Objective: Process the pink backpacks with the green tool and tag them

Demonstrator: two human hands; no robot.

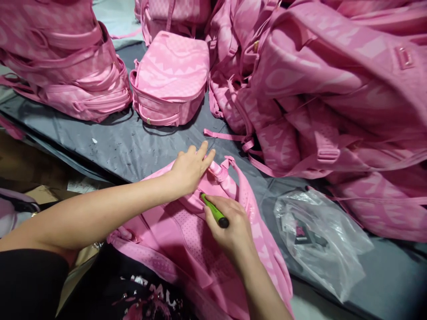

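Observation:
A pink patterned backpack (200, 231) leans against the person's body at the table's edge, its padded mesh back panel and straps facing up. My left hand (191, 171) rests on its top edge near the carry handle, fingers stretched and apart; the thumb is hidden. In my right hand (231, 222) is a green pen-shaped tool (215, 210) with a black end. Its tip meets the pink fabric just below my left hand, and what exactly it touches is too small to make out.
A clear plastic bag (320, 244) with small dark tags inside lies on the dark table covering (110, 146) at right. One small pink backpack (173, 75) stands ahead. Stacked pink backpacks rise at left (73, 66) and in a large heap at right (320, 89), straps trailing.

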